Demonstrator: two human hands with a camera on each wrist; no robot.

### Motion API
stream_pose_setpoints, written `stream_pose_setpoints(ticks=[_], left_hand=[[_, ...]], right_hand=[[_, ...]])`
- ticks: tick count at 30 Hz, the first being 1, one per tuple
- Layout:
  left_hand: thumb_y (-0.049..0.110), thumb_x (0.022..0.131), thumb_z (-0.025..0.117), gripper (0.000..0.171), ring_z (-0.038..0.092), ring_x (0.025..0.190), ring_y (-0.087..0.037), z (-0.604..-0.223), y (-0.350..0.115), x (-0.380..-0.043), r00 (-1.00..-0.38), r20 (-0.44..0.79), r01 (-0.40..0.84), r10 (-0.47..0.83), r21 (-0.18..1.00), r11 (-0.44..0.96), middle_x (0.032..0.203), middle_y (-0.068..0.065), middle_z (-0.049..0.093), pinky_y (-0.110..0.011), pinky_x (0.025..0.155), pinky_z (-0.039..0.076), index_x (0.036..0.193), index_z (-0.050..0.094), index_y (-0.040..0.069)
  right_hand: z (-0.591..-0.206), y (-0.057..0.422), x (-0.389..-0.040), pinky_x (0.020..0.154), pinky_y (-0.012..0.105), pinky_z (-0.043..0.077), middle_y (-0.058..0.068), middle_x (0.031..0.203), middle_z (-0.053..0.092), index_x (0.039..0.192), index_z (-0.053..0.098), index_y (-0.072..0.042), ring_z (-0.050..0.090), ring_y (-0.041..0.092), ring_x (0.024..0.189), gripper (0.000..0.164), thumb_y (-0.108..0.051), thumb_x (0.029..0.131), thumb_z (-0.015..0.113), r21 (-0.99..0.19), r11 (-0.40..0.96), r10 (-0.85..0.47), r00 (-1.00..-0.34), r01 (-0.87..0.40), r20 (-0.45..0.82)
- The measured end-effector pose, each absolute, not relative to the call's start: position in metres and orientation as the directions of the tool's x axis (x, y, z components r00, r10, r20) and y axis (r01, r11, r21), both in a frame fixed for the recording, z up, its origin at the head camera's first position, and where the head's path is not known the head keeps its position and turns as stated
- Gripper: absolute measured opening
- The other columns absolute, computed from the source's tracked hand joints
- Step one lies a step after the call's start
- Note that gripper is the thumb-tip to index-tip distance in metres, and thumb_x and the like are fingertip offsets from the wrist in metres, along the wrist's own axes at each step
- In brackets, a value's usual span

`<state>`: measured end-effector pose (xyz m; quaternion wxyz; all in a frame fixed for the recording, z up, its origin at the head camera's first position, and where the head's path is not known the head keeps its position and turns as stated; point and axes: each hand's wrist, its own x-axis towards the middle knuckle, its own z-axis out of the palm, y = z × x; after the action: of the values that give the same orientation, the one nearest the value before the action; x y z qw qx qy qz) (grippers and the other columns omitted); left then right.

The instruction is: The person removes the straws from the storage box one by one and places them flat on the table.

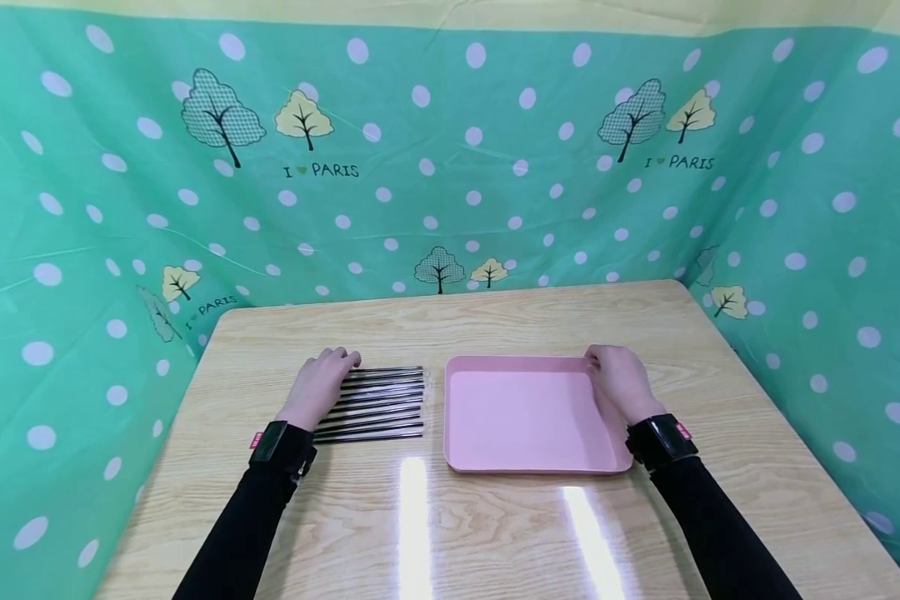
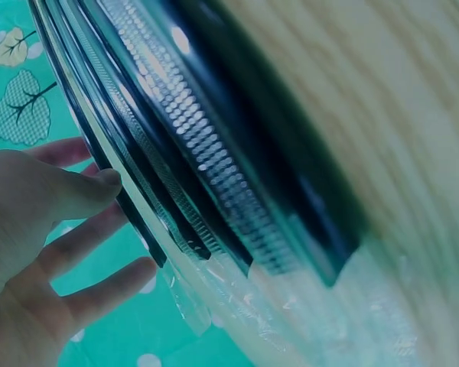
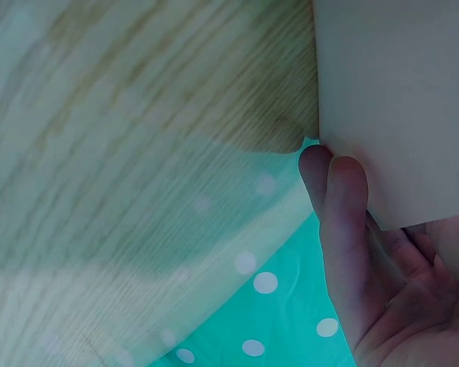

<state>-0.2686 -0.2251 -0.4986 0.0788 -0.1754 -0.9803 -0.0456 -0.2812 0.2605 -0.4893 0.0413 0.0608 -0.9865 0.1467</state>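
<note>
A row of dark, shiny metal chopsticks point(image 1: 386, 408) lies side by side at the left of the table, patterned bands visible in the left wrist view. My left hand point(image 1: 322, 383) is over their left ends, its thumb point(image 2: 99, 183) and fingers pinching the farthest chopstick point(image 2: 134, 222). Clear plastic point(image 2: 252, 306) shows at the ends of the row. To the right is a shallow pink rectangular tray point(image 1: 528, 412). My right hand point(image 1: 621, 382) grips that tray's right rim near the far corner, with the thumb and fingers at the wall in the right wrist view.
The wood-grain table point(image 1: 495, 533) carries two bright light reflections near the front. A green dotted curtain point(image 1: 465, 167) printed with trees stands behind it and along both sides. A narrow gap separates the chopsticks from the tray.
</note>
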Motion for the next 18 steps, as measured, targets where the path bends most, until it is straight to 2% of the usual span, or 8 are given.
stream_pose_setpoints(ticks=[18], left_hand=[[-0.016, 0.090, 0.062, 0.034, 0.067, 0.095, -0.035, -0.5005, -0.2276, -0.2625, -0.928, 0.180, 0.343, 0.326, 0.070, 0.937, 0.103, -0.016, 0.069, -0.050, 0.071, 0.056, 0.114, 0.067, 0.007]], right_hand=[[-0.4891, 0.2621, -0.2796, 0.080, 0.052, 0.057, 0.021, 0.094, 0.075, 0.099, 0.074, 0.003, 0.071, 0.038, 0.088, 0.010, 0.001, 0.095, 0.064, -0.284, 0.949, -0.114, -0.988, -0.140, 0.105]])
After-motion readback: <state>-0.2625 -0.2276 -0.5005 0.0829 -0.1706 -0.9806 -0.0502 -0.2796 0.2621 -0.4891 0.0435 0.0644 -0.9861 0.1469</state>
